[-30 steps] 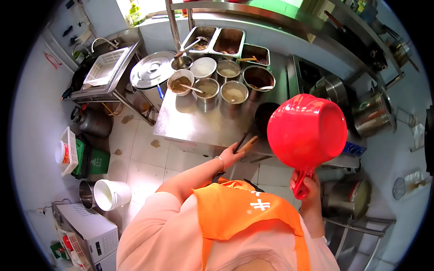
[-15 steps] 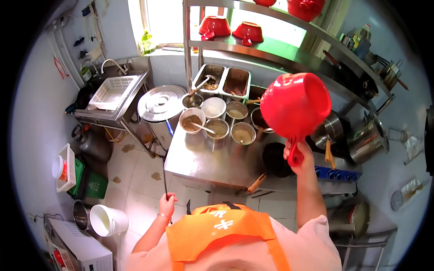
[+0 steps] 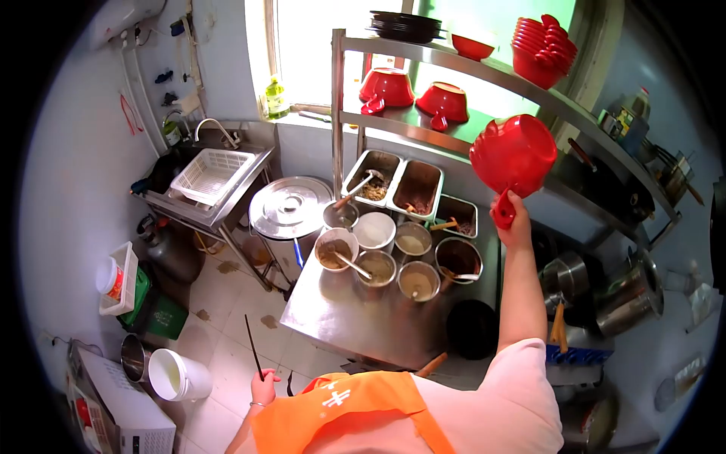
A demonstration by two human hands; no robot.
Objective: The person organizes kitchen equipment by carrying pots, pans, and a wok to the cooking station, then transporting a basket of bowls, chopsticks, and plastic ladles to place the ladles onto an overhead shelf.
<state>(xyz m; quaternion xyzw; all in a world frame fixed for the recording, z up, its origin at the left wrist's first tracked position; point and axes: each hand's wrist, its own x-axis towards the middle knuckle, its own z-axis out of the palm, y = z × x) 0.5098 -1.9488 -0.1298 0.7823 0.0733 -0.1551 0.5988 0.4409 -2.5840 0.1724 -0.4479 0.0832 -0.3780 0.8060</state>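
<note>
My right hand is closed round the short handle of a red bowl, raised at the metal shelf rack with its base showing; its inside is hidden. Two more red handled bowls, a left one and a right one, rest upside down on the rack's lower shelf. Low on the left, my left hand is closed on what look like dark chopsticks, pointing up above the floor. A stack of red bowls stands on the upper shelf.
Several tubs and metal pots, including a white tub, crowd the steel table below the rack. A lidded steel pot stands left of it, near a sink with a white basket. A white bucket is on the floor.
My right hand has carried the red bowl up and away, toward the shelf rack. The view has shifted to show more of the upper shelf. My left hand still grips the chopsticks, now lower in view.
</note>
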